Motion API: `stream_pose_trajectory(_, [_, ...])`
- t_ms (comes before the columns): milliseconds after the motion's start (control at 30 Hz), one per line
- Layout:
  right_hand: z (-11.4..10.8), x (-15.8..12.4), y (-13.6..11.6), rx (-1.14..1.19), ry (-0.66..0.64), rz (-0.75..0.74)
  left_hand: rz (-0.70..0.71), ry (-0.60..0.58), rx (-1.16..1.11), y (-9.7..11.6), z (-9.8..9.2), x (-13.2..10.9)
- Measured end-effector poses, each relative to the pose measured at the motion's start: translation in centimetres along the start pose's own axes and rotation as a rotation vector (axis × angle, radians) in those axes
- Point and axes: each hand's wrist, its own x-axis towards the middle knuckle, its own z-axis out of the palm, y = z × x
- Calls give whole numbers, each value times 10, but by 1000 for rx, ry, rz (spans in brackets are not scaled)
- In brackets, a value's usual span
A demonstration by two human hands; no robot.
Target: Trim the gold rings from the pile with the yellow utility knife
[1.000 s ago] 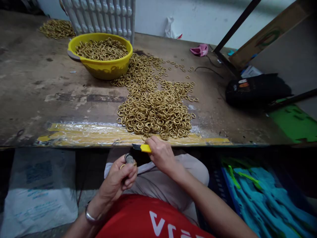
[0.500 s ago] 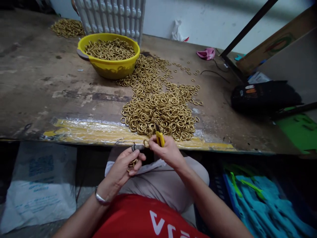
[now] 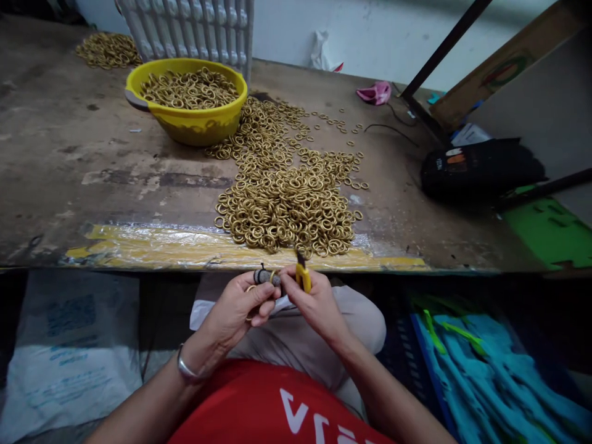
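My left hand is closed round a small grey rod-like holder with brass rings on it, held just below the bench edge. Touching it, my right hand grips a yellow-handled cutter with its dark blade pointing up, and pinches a brass ring against the holder's tip. A large heap of loose brass rings lies on the wooden bench right in front of both hands. My lap in beige trousers sits beneath them.
A yellow bowl full of rings stands at the back left, with another ring pile behind it. A black bag lies at the right, a pink cloth near the wall. Blue-green material sits under the bench right.
My right hand left the ring heap at the bench edge and came down to meet my left hand. The cutter turned from pointing left to blade up.
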Motion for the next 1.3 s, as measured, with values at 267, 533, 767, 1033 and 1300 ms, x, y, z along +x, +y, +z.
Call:
stream_pose_trajectory(267, [-22, -16, -16, -967, -109, -167, 74, 154, 372, 1, 4, -4])
stream_pose_trajectory(533, [-23, -15, -13, -1202, -132, -125, 104, 159, 553, 4, 9, -11])
stream_pose_trajectory(767, [-59, 2, 9, -1307, 101, 14, 21, 32, 517, 3, -3, -21])
stream_pose_trajectory(1033, [-44, 24, 20, -1245, 146, -8, 2, 15, 158, -10, -15, -2])
stream_pose_trajectory(1300, [-56, 30, 25, -1170, 112, -67, -142, -54, -27, -15, -14, 13])
